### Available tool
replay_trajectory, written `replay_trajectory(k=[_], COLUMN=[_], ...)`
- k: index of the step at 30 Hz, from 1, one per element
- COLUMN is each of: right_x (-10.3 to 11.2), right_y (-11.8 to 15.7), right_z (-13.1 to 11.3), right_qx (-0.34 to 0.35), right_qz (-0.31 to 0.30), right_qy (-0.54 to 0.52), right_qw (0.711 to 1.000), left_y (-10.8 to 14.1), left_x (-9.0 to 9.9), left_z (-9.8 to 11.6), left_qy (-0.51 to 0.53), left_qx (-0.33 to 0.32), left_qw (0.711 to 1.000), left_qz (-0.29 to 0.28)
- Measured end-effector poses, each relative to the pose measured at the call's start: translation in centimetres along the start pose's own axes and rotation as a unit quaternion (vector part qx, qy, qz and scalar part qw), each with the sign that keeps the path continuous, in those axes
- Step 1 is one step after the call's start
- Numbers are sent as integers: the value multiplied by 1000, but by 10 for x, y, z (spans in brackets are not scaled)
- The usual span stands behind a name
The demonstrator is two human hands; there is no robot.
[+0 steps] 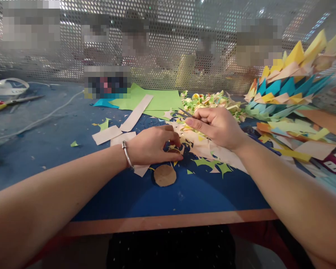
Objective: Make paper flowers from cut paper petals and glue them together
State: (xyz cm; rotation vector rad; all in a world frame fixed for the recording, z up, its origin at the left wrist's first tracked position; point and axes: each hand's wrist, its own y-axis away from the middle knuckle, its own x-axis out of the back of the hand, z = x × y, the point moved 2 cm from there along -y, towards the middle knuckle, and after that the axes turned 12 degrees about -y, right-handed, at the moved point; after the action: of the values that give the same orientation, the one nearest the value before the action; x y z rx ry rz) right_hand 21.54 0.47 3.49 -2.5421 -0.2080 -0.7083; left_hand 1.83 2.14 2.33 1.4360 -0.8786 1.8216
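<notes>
My right hand [222, 127] pinches thin dark tweezers [186, 113], with their points directed left over the paper scraps. My left hand [156, 145] rests low over the table, thumb and forefinger curved and apart, small paper bits showing between them. Just below it lies a round brown disc [165, 175]. Pale paper strips [136, 113] lie beyond my left wrist, and a further pale piece is partly hidden under it. Green scraps [205, 163] with cut-out edges are scattered below my right hand. Behind that hand is a heap of small cut pieces [215, 101], green, cream and yellow.
Green sheets [156, 99] lie at the back against a perforated metal screen [162, 71]. A layered folded-paper model [291, 80] stands at right, near mixed paper offcuts [299, 138]. Scissors [5, 104] and a white cord [50, 112] lie at left. Blurred people show beyond the screen.
</notes>
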Motion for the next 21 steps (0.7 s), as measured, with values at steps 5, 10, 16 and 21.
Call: replay_trajectory(k=[5,10,16,21], right_x=[1,0,-1,-2], right_y=[0,1,2,2], right_z=[3,2,-1,-4], right_qx=[12,16,27,18], right_qz=[2,4,7,-4], right_qy=[36,57,76,94], right_qw=[999,998,997,995], left_y=[1,1,3,5], left_x=[-2,6,9,9], left_z=[6,-1,-1,1], left_qy=[-17,-12,-30,-42], left_qx=[0,26,6,8], left_qw=[999,999,997,996], left_qz=[-47,-31,-72,-73])
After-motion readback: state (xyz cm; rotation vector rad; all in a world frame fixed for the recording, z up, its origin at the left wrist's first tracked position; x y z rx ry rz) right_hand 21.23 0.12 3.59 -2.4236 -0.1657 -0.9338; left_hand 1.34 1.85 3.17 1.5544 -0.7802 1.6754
